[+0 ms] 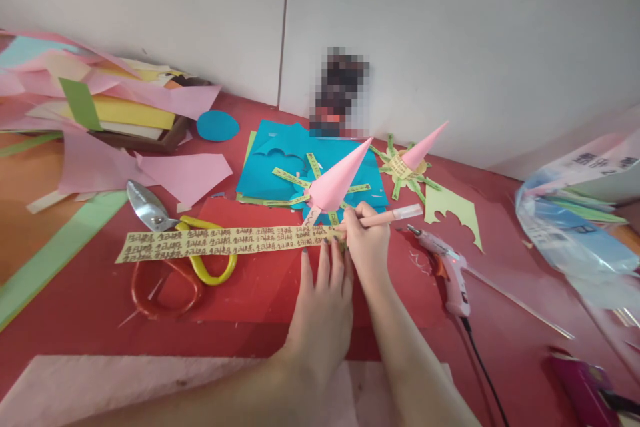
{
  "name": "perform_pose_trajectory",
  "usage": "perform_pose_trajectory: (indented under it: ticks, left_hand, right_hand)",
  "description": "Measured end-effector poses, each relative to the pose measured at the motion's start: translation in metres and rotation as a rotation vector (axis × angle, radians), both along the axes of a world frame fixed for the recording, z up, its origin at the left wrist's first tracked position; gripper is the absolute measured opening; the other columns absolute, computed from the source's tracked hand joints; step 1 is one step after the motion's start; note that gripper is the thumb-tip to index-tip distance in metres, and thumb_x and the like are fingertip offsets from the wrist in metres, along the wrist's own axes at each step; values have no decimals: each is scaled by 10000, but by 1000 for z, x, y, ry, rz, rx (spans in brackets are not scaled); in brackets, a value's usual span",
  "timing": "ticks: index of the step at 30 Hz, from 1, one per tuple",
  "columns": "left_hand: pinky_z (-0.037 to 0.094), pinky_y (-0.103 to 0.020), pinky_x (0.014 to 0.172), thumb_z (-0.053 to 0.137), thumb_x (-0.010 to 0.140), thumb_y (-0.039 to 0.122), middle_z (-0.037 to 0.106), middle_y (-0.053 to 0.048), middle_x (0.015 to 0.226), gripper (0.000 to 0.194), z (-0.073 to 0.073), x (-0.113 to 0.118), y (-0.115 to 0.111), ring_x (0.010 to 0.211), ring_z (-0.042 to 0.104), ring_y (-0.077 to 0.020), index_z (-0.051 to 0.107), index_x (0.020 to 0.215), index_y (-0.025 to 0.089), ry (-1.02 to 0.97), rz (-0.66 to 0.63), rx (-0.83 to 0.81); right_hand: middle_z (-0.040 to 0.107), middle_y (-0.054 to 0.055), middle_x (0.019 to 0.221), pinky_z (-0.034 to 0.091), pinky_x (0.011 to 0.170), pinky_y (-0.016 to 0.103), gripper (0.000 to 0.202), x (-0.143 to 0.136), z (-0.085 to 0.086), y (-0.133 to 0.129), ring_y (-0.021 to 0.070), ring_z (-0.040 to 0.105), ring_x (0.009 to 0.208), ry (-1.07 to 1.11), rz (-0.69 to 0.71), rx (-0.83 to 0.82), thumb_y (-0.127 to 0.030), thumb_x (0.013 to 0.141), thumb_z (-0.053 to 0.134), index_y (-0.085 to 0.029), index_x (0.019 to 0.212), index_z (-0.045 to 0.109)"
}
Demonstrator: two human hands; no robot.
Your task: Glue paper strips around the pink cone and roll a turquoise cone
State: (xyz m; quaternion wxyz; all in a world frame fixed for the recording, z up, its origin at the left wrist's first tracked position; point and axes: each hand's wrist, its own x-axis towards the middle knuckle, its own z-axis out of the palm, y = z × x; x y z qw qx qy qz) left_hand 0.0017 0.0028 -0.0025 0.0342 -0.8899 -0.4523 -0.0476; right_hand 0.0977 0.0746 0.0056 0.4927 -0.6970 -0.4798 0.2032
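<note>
A long pale yellow paper strip (225,241) covered in rows of handwriting lies across a red sheet. My left hand (323,293) rests flat near its right end, fingertips on the lower edge. In my right hand (369,243) is a light pink pen (400,214), gripped for writing; its tip is at the strip's right end, partly hidden by fingers. Just beyond stands a pink paper cone (337,180) on a blue flower-like base with written green strips radiating from it. Scissors (213,272) with red and yellow handles lie partly under the strip's left half.
A pink hot glue gun (450,270) and its cord lie at right, beside a green scrap (455,210). A second cone piece (423,150) stands farther back. Blue sheets (273,177) lie behind the strip. A paper-filled tray (160,137) is at left, a plastic bag (575,213) at right.
</note>
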Motion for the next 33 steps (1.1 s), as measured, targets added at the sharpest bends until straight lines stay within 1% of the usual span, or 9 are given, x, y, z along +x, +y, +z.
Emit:
perform_pose_trajectory:
  ticks: [4,10,13,16,19,21,26,29,33]
  left_hand:
    - [317,-550,996,420,795,272,392,-166,1370,530,-1,0,0,1282,305,-343,430,1297,104,-5,-2,1]
    - [325,-547,990,415,796,266,400,-166,1364,520,-2,0,0,1274,319,-344,441,1290,105,-14,-1,10]
    - [326,-545,990,421,793,273,402,-171,1362,525,-1,-1,1,1273,320,-345,442,1289,101,-14,-4,5]
    - [322,-548,991,415,795,262,404,-176,1360,523,0,-1,1,1275,315,-346,439,1290,94,-14,-1,9]
    - [321,-553,989,417,792,259,398,-174,1364,519,0,-1,0,1275,315,-348,448,1283,95,-21,-7,9]
    - [323,-550,990,415,793,256,395,-170,1366,516,0,-1,0,1273,319,-345,450,1283,98,-24,-6,11]
    - [314,-553,994,417,793,262,384,-162,1376,525,-2,0,0,1283,301,-345,434,1295,109,-8,-3,0]
    - [313,-556,992,419,795,260,390,-167,1371,524,-2,0,1,1281,304,-347,434,1295,106,-13,-6,4]
    - [328,-546,985,419,797,267,394,-174,1367,529,-1,-1,1,1278,309,-346,428,1298,99,-18,-6,7]
  right_hand:
    - [362,-80,398,362,437,191,311,1,-2,0,111,526,442,35,16,12,-331,772,496,-220,531,334]
    - [379,-75,409,364,433,187,308,1,-1,0,119,556,470,29,15,9,-322,766,497,-216,523,339]
    - [403,-76,409,364,430,193,303,0,0,0,100,503,413,22,-2,17,-311,756,502,-214,518,342]
    - [405,-82,408,369,423,194,301,0,-1,0,88,461,377,63,-10,36,-316,765,491,-216,529,333]
    - [378,-80,402,372,418,190,314,1,-3,1,97,488,395,81,44,32,-337,758,504,-217,523,333]
    - [385,-77,405,370,411,191,314,1,-4,2,98,494,393,82,68,23,-343,752,512,-216,520,343]
    - [374,-77,391,377,415,190,314,2,-3,3,122,551,444,79,80,8,-336,746,521,-217,514,346]
    - [410,-72,397,384,439,192,305,2,-2,1,121,558,462,38,40,15,-326,753,512,-216,517,352]
    - [470,-72,420,375,432,200,287,2,-2,0,93,472,377,62,-60,30,-325,768,490,-216,537,358]
